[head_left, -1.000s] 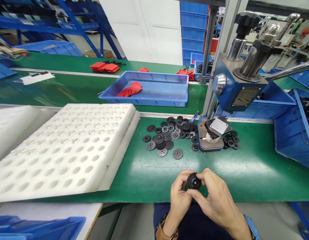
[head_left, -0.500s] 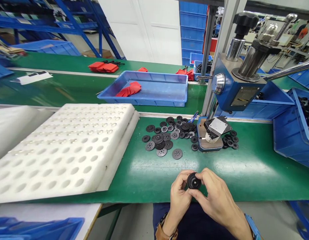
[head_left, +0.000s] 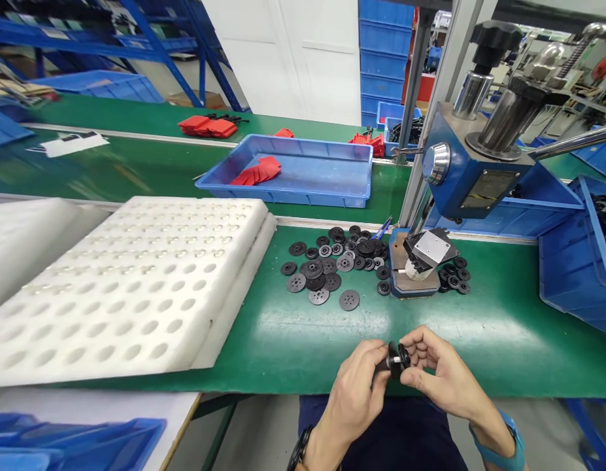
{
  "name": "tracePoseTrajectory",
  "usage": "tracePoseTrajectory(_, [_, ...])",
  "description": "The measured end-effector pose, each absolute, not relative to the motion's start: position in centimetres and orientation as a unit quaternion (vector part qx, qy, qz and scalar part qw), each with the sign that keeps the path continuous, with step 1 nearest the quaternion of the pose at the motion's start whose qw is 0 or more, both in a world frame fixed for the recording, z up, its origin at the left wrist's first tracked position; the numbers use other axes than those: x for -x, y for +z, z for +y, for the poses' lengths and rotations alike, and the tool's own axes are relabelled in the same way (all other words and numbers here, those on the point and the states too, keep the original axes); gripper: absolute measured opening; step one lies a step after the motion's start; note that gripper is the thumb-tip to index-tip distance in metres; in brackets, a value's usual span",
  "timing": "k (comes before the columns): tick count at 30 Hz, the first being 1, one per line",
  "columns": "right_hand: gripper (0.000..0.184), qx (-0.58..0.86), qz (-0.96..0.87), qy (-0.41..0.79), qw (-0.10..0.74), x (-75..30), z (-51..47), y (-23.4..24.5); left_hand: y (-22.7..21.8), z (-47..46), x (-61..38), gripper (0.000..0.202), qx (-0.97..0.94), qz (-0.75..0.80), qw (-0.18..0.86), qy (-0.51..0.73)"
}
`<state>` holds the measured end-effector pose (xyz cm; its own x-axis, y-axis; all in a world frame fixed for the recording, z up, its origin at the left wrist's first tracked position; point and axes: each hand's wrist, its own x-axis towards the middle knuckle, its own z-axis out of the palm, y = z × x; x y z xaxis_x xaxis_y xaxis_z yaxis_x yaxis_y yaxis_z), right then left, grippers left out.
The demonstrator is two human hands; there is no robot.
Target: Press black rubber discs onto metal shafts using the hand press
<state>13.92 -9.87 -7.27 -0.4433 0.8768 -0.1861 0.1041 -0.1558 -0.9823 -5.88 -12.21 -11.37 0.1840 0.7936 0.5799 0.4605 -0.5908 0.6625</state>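
While the left hand (head_left: 354,392) pinched a small black part (head_left: 393,358) by its left end, the right hand (head_left: 447,376) cupped loosely around the other end, its thumb and curled fingers parted. As the head camera showed it, the part lay between the two hands, above the near edge of the counter (head_left: 263,356). Its long axis ran roughly sideways, from the left fingertips toward the right palm, with a disc facing the right hand and a small pale bit showing near the middle. Both hands were close to it, but the left had the firmer hold.

Straight ahead of the hands and a little to the left lay a scatter of black discs (head_left: 349,300); ahead and to the right stood a blue press (head_left: 474,163), with more small black rings (head_left: 454,275) beside its base. Left of the hands rested a white foam block (head_left: 199,347) with rows of round holes, and well to their right was a blue bin (head_left: 567,281).

The left fingers hid the part's left end, and whether the right fingertips touched the disc could not be told. The part's finer details were too small to make out, and the picture's edge cut off the bin.
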Motion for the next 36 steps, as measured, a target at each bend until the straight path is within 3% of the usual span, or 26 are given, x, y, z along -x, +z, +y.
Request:
tracePoseTrajectory(10, [0.057,0.413,-0.513,0.669,0.345,-13.6,-10.2,-9.6,-9.6,-12.7,4.9,0.021,-0.773,0.460,0.081,0.429])
tracePoseTrajectory(18, [0.049,0.440,-0.581,0.595,0.339,-13.3,-10.3,-10.4,-10.7,-12.5,4.9,0.023,-0.770,0.470,0.097,0.421])
tracePoseTrajectory(24, [0.032,0.471,-0.604,0.540,0.350,-12.5,-10.6,-9.3,-11.8,-12.0,5.3,0.029,-0.732,0.453,0.192,0.471])
tracePoseTrajectory(27, [0.024,0.497,-0.653,0.457,0.345,-12.0,-11.3,-8.0,-12.1,-11.7,5.2,0.029,-0.690,0.439,0.261,0.512])
tracePoseTrajectory(32, [0.020,0.484,-0.752,0.274,0.354,-11.1,-12.1,-6.6,-12.1,-11.5,5.0,0.011,-0.620,0.435,0.345,0.554])
tracePoseTrajectory(36, [0.020,0.471,-0.782,0.206,0.351,-10.5,-12.2,-6.4,-12.8,-11.9,4.6,0.011,-0.566,0.450,0.406,0.559])
